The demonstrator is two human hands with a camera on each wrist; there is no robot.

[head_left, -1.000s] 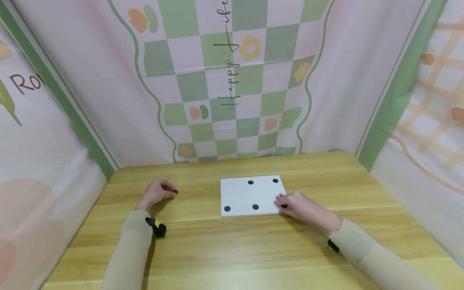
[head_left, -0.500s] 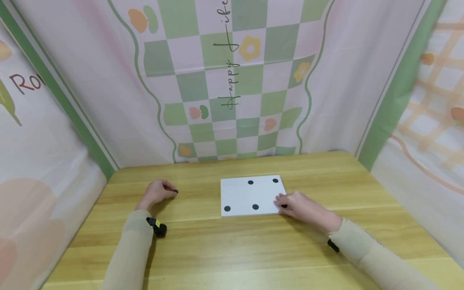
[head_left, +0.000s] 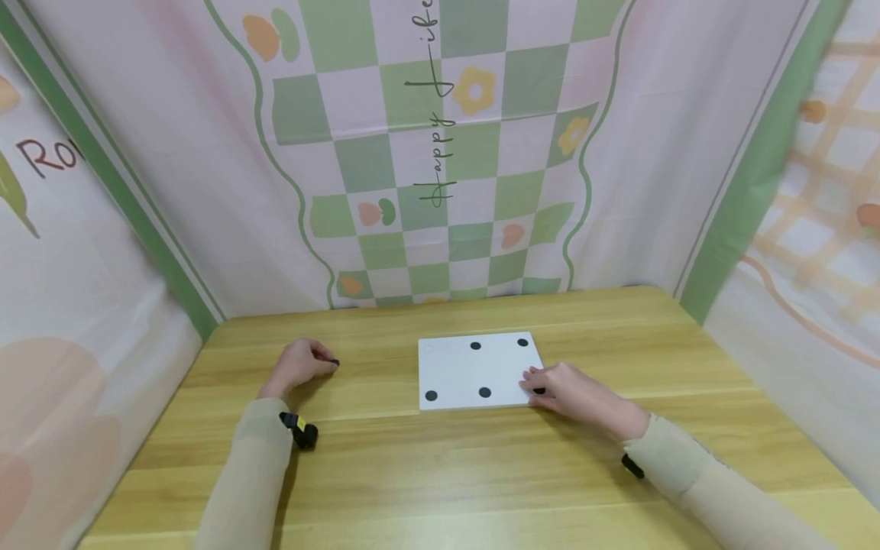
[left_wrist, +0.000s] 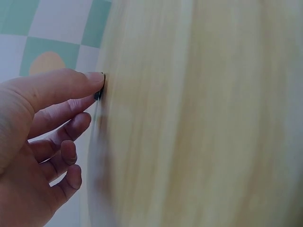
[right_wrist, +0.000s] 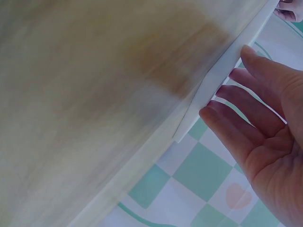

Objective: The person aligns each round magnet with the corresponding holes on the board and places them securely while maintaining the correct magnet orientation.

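Observation:
My left hand [head_left: 299, 363] is at the left side of the table. Its thumb and forefinger pinch a small thin black disc [head_left: 334, 363]; in the left wrist view the disc [left_wrist: 100, 87] is seen edge-on, its other fingers loosely bent. A flat white board [head_left: 454, 370] lies mid-table, bearing several black round spots [head_left: 484, 393]. At its upper left corner is a faint round mark. My right hand [head_left: 574, 393] rests at the board's near right corner, fingertips touching it, partly covering one spot. In the right wrist view, the fingers lie extended against the board [right_wrist: 208, 90].
The wooden table [head_left: 440, 473] reaches back to a hanging cloth [head_left: 426, 153] with green checks. More cloth hangs at the left and right. A small black camera [head_left: 304, 435] sits on the left wrist.
My left hand shifts very slightly to the right, still pinching the black disc. The right hand and the board stay where they were.

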